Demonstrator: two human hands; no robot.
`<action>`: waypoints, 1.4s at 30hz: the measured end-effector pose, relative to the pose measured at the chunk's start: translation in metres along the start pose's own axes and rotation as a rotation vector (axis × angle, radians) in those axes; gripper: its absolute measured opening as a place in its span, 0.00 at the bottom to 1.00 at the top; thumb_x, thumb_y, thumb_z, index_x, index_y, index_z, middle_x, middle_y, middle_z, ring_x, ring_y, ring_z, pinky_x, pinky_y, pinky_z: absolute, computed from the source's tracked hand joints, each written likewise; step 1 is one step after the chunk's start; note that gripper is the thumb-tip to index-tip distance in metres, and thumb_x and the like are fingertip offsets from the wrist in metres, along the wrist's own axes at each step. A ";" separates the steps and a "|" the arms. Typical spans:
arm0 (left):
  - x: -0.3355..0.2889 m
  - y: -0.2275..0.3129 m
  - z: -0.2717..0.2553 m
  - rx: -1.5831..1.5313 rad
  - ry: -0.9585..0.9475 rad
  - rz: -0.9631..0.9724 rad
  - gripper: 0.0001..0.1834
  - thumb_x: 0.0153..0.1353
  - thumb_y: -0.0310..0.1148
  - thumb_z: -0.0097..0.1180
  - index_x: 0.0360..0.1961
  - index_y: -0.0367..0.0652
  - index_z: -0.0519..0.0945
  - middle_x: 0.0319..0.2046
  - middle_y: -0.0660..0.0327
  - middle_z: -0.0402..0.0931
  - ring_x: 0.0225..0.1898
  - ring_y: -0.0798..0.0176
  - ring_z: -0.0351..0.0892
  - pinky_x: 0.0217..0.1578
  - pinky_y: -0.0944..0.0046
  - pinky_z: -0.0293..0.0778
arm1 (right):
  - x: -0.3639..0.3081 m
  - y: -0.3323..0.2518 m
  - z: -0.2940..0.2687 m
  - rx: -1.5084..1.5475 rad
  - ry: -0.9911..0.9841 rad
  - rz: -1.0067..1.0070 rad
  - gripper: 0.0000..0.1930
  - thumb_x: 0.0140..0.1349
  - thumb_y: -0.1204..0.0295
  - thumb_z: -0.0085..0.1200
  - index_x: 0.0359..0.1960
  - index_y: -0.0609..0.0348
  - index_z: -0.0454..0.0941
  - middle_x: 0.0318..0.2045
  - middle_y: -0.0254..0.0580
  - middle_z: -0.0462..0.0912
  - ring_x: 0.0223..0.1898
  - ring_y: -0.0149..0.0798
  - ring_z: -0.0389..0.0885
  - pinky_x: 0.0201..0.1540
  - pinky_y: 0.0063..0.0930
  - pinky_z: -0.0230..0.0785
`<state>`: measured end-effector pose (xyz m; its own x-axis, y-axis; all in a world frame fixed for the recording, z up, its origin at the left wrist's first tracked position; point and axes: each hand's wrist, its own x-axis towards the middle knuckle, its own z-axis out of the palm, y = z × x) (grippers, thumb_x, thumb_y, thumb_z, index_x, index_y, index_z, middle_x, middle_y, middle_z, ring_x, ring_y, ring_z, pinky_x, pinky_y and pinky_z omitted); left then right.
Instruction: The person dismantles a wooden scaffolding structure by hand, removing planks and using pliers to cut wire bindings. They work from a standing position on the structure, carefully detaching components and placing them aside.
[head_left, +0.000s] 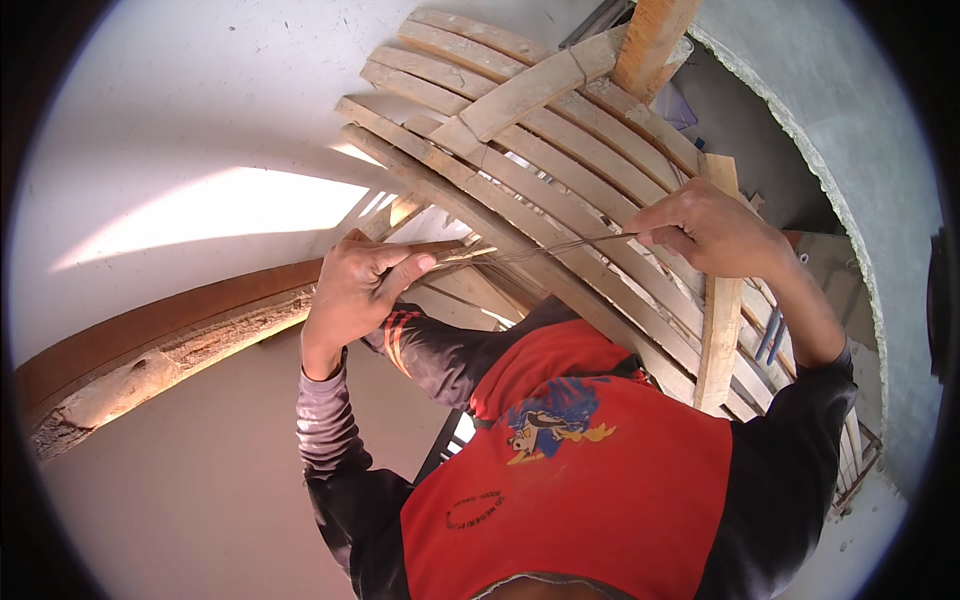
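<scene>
A bundle of thin, dark binding wire [560,246] stretches between my two hands above a wooden slatted frame [560,185]. My left hand [355,285] is closed in a pinch on the bundle's left end, thumb along the top. The strands fan out a little beside its fingertips. At the other end, where the strands come together into one narrow line, my right hand [715,230] pinches them between thumb and fingers. My right hand is over the frame's right part, close to an upright wooden board [718,310].
A rough round log [180,365] runs along the left beside a reddish-brown beam [200,305]. A crosspiece [545,85] meets a wooden post [652,45] at the top. A jagged-edged grey wall [840,130] curves along the right; a pale wall [200,120] stands left.
</scene>
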<state>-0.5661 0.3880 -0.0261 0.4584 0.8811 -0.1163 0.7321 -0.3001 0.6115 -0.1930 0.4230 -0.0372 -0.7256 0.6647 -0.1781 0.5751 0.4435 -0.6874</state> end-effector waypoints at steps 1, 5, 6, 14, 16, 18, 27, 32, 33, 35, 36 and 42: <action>0.002 0.000 0.002 0.108 0.006 0.049 0.19 0.62 0.40 0.55 0.20 0.36 0.78 0.12 0.55 0.67 0.15 0.55 0.60 0.31 0.60 0.63 | 0.004 0.000 0.001 -0.067 0.019 -0.018 0.12 0.56 0.80 0.53 0.43 0.65 0.79 0.29 0.51 0.82 0.33 0.49 0.81 0.37 0.36 0.71; 0.013 -0.008 0.012 0.326 0.305 0.030 0.12 0.58 0.36 0.59 0.26 0.37 0.79 0.22 0.57 0.75 0.26 0.56 0.69 0.43 0.59 0.62 | 0.021 0.002 0.004 -0.103 0.214 -0.113 0.13 0.54 0.84 0.50 0.42 0.65 0.79 0.32 0.51 0.82 0.32 0.48 0.81 0.36 0.35 0.72; 0.015 -0.001 0.017 0.359 0.507 0.043 0.10 0.57 0.35 0.60 0.28 0.38 0.79 0.25 0.57 0.75 0.30 0.55 0.70 0.44 0.58 0.62 | 0.023 0.001 0.005 -0.052 0.290 -0.142 0.14 0.53 0.85 0.49 0.42 0.66 0.79 0.32 0.51 0.82 0.31 0.49 0.81 0.35 0.34 0.72; 0.010 0.015 0.080 -1.317 0.448 -0.292 0.22 0.69 0.42 0.44 0.50 0.30 0.72 0.47 0.56 0.75 0.48 0.54 0.74 0.52 0.60 0.69 | 0.028 -0.020 0.040 -0.221 0.480 -0.171 0.20 0.46 0.84 0.51 0.43 0.56 0.79 0.27 0.41 0.80 0.24 0.43 0.79 0.26 0.32 0.72; 0.028 0.024 0.069 -1.656 0.740 -0.185 0.24 0.70 0.42 0.42 0.54 0.29 0.67 0.44 0.57 0.74 0.46 0.57 0.74 0.49 0.61 0.70 | 0.031 -0.018 0.054 -0.318 0.478 -0.262 0.21 0.45 0.83 0.51 0.44 0.54 0.79 0.25 0.39 0.79 0.23 0.41 0.78 0.25 0.31 0.71; 0.034 0.017 0.061 -1.874 0.868 -0.017 0.24 0.71 0.41 0.38 0.56 0.28 0.65 0.40 0.59 0.72 0.42 0.61 0.74 0.46 0.63 0.71 | 0.033 -0.014 0.068 -0.323 0.512 -0.328 0.21 0.45 0.82 0.52 0.44 0.52 0.79 0.24 0.37 0.78 0.22 0.40 0.78 0.24 0.30 0.71; 0.013 0.006 0.034 -1.743 0.638 0.122 0.22 0.72 0.36 0.36 0.57 0.27 0.64 0.30 0.63 0.67 0.34 0.66 0.71 0.42 0.63 0.75 | 0.010 -0.019 0.112 0.053 0.347 -0.071 0.18 0.51 0.83 0.50 0.45 0.56 0.77 0.27 0.42 0.79 0.25 0.44 0.79 0.27 0.34 0.72; 0.006 -0.010 0.046 -1.715 0.565 0.291 0.21 0.70 0.35 0.40 0.57 0.29 0.64 0.31 0.61 0.69 0.32 0.66 0.74 0.39 0.65 0.80 | 0.003 -0.014 0.131 0.250 0.426 -0.068 0.14 0.53 0.83 0.49 0.42 0.59 0.76 0.27 0.42 0.79 0.26 0.44 0.79 0.30 0.34 0.71; 0.008 -0.008 0.048 -1.752 0.634 0.264 0.19 0.70 0.34 0.42 0.55 0.30 0.66 0.31 0.62 0.69 0.28 0.69 0.71 0.30 0.69 0.77 | 0.002 -0.015 0.135 0.306 0.418 -0.051 0.14 0.54 0.83 0.49 0.42 0.59 0.76 0.27 0.42 0.80 0.26 0.44 0.79 0.30 0.34 0.71; 0.013 -0.006 0.051 -1.739 0.734 0.264 0.16 0.70 0.33 0.42 0.52 0.31 0.68 0.30 0.63 0.69 0.26 0.71 0.69 0.26 0.71 0.73 | 0.000 -0.022 0.141 0.414 0.353 0.026 0.13 0.54 0.83 0.48 0.41 0.59 0.76 0.28 0.42 0.80 0.27 0.43 0.80 0.30 0.33 0.71; 0.015 -0.005 0.052 -1.732 0.785 0.263 0.15 0.70 0.32 0.42 0.51 0.32 0.69 0.29 0.63 0.69 0.24 0.72 0.68 0.23 0.73 0.71 | -0.001 -0.024 0.144 0.469 0.320 0.064 0.13 0.53 0.83 0.48 0.40 0.59 0.76 0.29 0.42 0.80 0.27 0.42 0.80 0.30 0.32 0.71; 0.019 -0.007 0.059 -1.622 0.950 0.049 0.13 0.68 0.27 0.42 0.50 0.31 0.69 0.26 0.67 0.64 0.20 0.76 0.55 0.17 0.78 0.55 | -0.012 -0.027 0.154 0.279 0.361 -0.039 0.13 0.56 0.81 0.48 0.44 0.59 0.74 0.29 0.42 0.80 0.29 0.42 0.80 0.32 0.33 0.73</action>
<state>-0.5327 0.3853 -0.0784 -0.3502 0.9366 -0.0105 -0.6568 -0.2376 0.7156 -0.2582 0.3109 -0.1247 -0.5383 0.8395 0.0747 0.3903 0.3269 -0.8607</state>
